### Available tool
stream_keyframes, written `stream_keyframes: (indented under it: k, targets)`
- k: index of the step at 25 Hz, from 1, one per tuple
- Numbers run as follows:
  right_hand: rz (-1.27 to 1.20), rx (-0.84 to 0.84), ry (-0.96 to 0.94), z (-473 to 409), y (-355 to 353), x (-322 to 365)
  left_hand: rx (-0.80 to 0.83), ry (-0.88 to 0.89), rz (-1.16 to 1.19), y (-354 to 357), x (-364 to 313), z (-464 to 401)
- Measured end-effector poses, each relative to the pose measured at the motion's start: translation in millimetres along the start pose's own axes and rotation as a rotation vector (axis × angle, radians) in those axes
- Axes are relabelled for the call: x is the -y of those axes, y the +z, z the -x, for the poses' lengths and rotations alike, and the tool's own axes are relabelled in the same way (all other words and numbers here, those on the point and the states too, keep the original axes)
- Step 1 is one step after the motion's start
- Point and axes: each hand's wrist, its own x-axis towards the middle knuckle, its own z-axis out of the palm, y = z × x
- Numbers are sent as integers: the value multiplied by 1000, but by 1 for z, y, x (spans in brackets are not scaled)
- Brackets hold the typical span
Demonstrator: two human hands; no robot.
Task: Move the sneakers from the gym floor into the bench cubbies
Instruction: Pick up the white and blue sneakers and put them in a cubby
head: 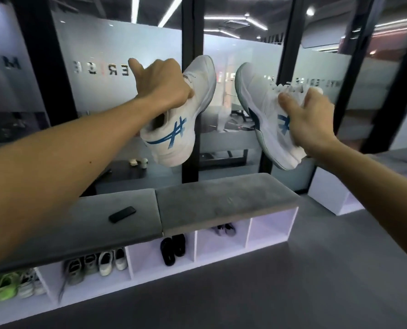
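I hold a pair of white sneakers with blue stripes up in the air, toes pointing upward. My left hand grips the left sneaker by its collar, thumb sticking out. My right hand clasps the right sneaker over its laces and side. Below them stands the bench with grey cushions and white cubbies. The rightmost cubby holds nothing. The one beside it has a grey pair at the back.
A black phone lies on the left cushion. Other cubbies hold black slides, white and grey sneakers and neon green ones. A frosted glass wall with black posts rises behind the bench. Grey floor spreads in front; another white cubby unit stands at right.
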Motion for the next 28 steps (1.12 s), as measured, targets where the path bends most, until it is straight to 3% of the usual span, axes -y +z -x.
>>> stream_keyframes:
  k: [8, 14, 19, 28]
  targets:
    - [-256, 216, -67, -71, 133, -42, -53, -180, -251, 53, 47, -37]
    - [-325, 328, -65, -62, 226, -63, 8, -261, -313, 103, 94, -29]
    - [-350, 338, -81, -3, 308, -105, -34, -240, -389, 181, 147, 18]
    - [-354, 374, -56, 170, 440, -263, 24, -231, -454, 379, 222, 187]
